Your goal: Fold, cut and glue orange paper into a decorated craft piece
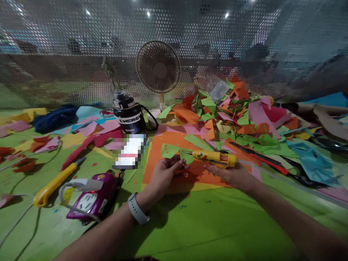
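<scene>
My left hand, a pale watch on its wrist, pinches a small green paper piece between thumb and fingers. In my right hand lies a yellow pen-shaped tool with a narrow pointed tip. That tip points left and is at the green piece; whether it touches I cannot tell. Just left of it, a green paper piece with orange dots is above my left fingertips. Both hands are over an orange paper sheet, with a yellow edge showing along its front.
A heap of colored paper pieces fills the back right, near a red-and-black cutter. A fan, dark bottle and phone stand or lie behind. At left are a purple power strip and yellow-handled tool with cords.
</scene>
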Tool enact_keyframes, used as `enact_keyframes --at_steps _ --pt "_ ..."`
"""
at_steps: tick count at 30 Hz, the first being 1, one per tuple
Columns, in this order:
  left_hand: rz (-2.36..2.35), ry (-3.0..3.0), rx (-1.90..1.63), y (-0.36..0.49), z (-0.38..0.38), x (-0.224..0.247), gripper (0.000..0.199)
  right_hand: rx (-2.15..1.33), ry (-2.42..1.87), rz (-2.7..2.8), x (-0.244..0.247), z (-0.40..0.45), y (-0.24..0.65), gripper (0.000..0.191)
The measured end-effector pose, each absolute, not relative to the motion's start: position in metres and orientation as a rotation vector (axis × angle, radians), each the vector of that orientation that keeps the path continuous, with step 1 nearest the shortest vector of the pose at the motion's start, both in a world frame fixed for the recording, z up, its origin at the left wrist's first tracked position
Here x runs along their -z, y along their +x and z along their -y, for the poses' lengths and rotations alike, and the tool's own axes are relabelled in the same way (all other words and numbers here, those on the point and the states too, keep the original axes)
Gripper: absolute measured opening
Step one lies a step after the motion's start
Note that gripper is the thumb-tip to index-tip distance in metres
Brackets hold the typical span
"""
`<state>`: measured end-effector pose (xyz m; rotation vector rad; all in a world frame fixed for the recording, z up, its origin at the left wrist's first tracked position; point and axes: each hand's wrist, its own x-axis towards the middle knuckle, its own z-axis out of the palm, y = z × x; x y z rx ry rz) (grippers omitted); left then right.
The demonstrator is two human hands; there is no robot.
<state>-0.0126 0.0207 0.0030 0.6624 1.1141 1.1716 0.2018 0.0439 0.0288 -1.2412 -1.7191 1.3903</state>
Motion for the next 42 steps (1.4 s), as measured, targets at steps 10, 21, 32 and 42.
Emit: enact_keyframes --at_steps 10,21,32,42 --pt "-1.084 0.734 -1.143 -0.011 -0.020 0.001 0.020 -1.345 -1.268 1.713 -0.018 -0.042 0.198 0.036" --pt "-1.063 0.711 -1.158 -0.011 -0.018 0.000 0.020 -1.348 -1.278 1.719 -0.014 -0.041 0.198 0.040" --pt "-1.050 0.796 -1.137 -0.012 -0.018 -0.001 0.030 -1.330 -1.351 1.772 -0.014 -0.040 0.201 0.039" --pt "-1.023 0.752 -1.148 -0.011 -0.017 -0.003 0.019 -1.254 -1.355 1.831 -0.011 -0.041 0.201 0.039"
